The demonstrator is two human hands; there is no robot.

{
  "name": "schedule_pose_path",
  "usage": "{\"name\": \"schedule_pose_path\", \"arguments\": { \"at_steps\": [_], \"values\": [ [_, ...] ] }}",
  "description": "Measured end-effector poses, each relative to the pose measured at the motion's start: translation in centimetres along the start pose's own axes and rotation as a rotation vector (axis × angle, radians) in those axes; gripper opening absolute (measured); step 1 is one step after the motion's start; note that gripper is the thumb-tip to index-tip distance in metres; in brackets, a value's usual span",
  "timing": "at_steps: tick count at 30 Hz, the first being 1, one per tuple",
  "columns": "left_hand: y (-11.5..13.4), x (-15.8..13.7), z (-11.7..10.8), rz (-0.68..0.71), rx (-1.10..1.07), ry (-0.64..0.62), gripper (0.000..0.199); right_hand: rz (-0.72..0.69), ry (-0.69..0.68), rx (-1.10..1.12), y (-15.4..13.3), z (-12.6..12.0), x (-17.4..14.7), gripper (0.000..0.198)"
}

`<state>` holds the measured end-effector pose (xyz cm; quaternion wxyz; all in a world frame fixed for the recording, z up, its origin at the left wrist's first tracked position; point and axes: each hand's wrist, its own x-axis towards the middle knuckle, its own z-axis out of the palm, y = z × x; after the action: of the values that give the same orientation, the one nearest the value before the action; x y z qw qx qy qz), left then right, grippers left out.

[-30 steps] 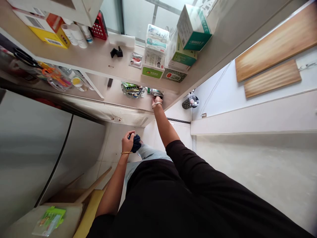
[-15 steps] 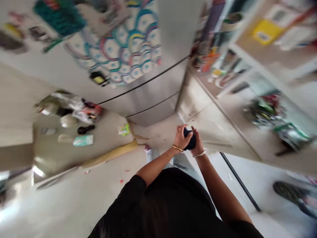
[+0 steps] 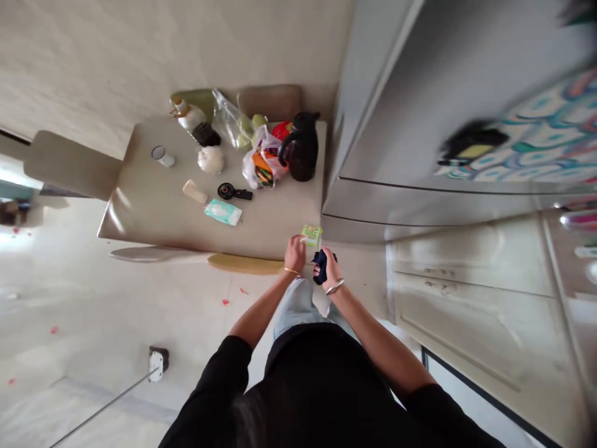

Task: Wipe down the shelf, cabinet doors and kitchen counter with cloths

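My right hand (image 3: 331, 269) is closed around a crumpled navy-blue cloth (image 3: 319, 266), held low in front of my body. Beside it on the left, my left hand (image 3: 294, 252) is off the cloth, over the near right corner of the table (image 3: 265, 233). Its fingers are loosely bent and apart, with the tips at the edge of a small green-and-white packet (image 3: 312, 234). A firm grip on the packet does not show.
On the table stand a black jug (image 3: 304, 149), a bag of vegetables (image 3: 265, 165), a cup (image 3: 163, 156), a black handheld fan (image 3: 234, 191) and a teal pack (image 3: 224, 212). A yellowish stool (image 3: 249, 264) sits under the front edge. A grey fridge (image 3: 368, 230) adjoins the right.
My view has swung left, from the shelves and fridge toward the table. My left hand has let go of the dark cloth and moved to the green packet; my right hand keeps the cloth.
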<state>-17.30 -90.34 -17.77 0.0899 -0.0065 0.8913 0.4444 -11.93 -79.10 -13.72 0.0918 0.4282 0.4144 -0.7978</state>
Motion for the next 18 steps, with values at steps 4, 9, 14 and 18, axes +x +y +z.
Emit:
{"name": "schedule_pose_path", "arguments": {
  "at_steps": [4, 9, 14, 18],
  "values": [
    [-9.2, 6.4, -10.3, -0.302, 0.015, 0.204, 0.030, 0.006, -0.004, -0.300, 0.6, 5.6, 1.3, 0.036],
    [-18.1, 12.3, -18.7, -0.573, -0.001, 0.369, 0.034, -0.006, -0.116, -0.848, 0.1, 10.9, 6.0, 0.042],
    [-23.3, 14.1, -19.4, -0.695, -0.063, 0.392, 0.032, -0.136, -0.292, -1.326, -0.7, 21.0, 14.8, 0.044],
    [-26.2, 13.6, -17.6, -0.721, -0.117, 0.373, 0.031, -0.330, -0.349, -1.466, 0.5, 31.0, 21.4, 0.019]
  ]
}}
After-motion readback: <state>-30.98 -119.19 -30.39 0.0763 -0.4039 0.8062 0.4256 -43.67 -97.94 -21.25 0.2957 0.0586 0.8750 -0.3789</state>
